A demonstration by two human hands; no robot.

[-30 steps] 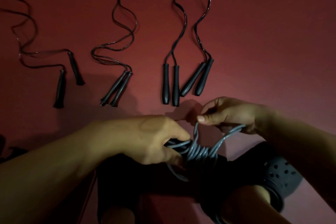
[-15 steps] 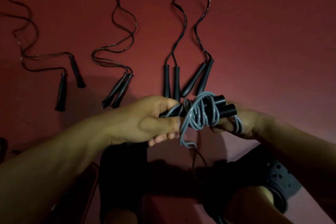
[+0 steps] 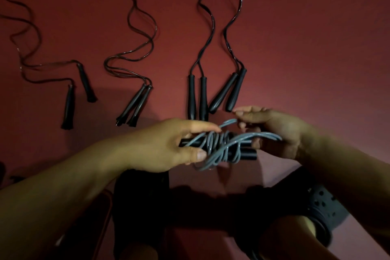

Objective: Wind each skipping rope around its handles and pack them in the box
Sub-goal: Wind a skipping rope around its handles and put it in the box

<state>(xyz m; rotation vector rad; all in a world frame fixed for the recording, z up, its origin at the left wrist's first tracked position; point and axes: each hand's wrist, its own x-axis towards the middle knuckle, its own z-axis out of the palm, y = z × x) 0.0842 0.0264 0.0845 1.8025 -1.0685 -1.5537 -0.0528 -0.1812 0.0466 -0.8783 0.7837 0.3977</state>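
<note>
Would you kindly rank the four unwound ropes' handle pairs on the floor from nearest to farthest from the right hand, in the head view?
From the right hand:
1. Rightmost handle pair, just above its fingers.
2. Upright handle pair, slightly further left.
3. Slanted handle pair, centre-left.
4. Split handle pair, far left.

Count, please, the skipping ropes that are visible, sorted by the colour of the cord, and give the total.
Dark cord, lying unwound on the red floor: 4, with handles at and.
Grey cord, partly wound around its black handles, held by the left hand and the right hand: 1.
Total: 5 ropes.
</note>
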